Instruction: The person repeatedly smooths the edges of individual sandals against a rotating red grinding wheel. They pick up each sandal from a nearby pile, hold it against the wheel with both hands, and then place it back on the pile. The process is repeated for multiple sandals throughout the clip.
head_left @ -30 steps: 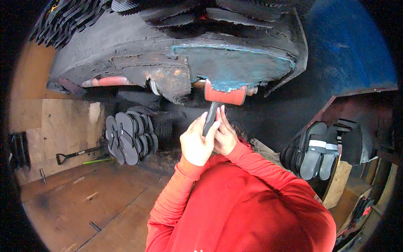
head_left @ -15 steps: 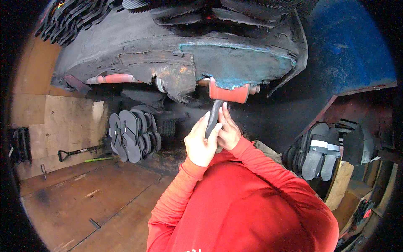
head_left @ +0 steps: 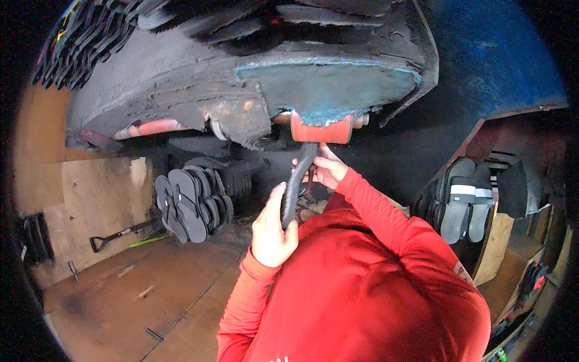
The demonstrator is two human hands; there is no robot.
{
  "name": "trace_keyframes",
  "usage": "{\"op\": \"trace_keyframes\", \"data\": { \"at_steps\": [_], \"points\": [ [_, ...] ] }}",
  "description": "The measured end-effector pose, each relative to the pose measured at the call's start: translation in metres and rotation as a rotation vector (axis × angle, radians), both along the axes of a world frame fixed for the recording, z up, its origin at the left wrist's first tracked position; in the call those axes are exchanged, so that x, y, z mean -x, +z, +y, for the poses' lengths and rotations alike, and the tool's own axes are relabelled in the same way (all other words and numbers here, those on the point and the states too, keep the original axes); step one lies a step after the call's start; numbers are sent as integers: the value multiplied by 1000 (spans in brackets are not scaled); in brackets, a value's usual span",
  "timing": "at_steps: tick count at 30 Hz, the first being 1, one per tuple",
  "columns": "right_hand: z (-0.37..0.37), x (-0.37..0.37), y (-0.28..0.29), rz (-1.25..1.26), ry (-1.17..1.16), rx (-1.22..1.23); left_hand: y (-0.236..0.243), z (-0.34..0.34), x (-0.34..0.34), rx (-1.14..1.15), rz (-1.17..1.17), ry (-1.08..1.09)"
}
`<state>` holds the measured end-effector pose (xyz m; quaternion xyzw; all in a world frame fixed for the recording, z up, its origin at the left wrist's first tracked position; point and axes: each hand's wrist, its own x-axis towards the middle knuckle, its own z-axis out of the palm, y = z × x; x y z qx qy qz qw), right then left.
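Note:
A dark flip-flop (head_left: 296, 186) stands on edge between my hands, its thin side toward me and one end at the lower rim of a red sanding roller (head_left: 322, 131). My left hand (head_left: 272, 234) is closed round the near end of the flip-flop. At the far end, just under the roller, my right hand (head_left: 329, 171) grips it from the right; some of those fingers are hidden behind the sole. Dark straps show on the sole's right side. Frayed blue-grey cloth (head_left: 338, 90) hangs over the top of the roller.
Dusty grey machine housing (head_left: 175, 69) spans the top, piled with black soles. A second red roller (head_left: 154, 127) sits further left. Bundled flip-flops (head_left: 188, 205) hang at left, strapped slides (head_left: 461, 208) at right. A blue panel (head_left: 500, 60) stands at far right.
The flip-flop now shows longer and more of its edge is visible. My left hand has moved down and left, apart from my right hand, which stays near the roller.

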<state>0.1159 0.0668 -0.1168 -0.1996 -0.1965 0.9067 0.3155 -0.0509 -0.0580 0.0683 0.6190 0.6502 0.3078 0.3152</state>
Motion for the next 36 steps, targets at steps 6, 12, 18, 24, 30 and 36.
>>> {"op": "trace_keyframes", "data": {
  "at_steps": [6, 12, 18, 24, 30, 36],
  "points": [
    [9, 2, -9, 122, 35, 159, 25, 52, -15, -75, 194, -60],
    [13, -23, 23, -193, 45, 345, 15, 80, -27, 103, -62, -45],
    [-2, -14, 65, -128, 30, 243, 61, 41, -24, 79, 2, -14],
    [5, -15, 79, -117, -19, 243, 62, 55, -29, 141, -69, -14],
    [-6, -18, 77, -89, -48, 177, 56, 24, -24, 21, -21, -22],
    [-25, -20, 90, -54, -35, 169, 91, -6, -26, 96, -52, -42]
  ]
}}
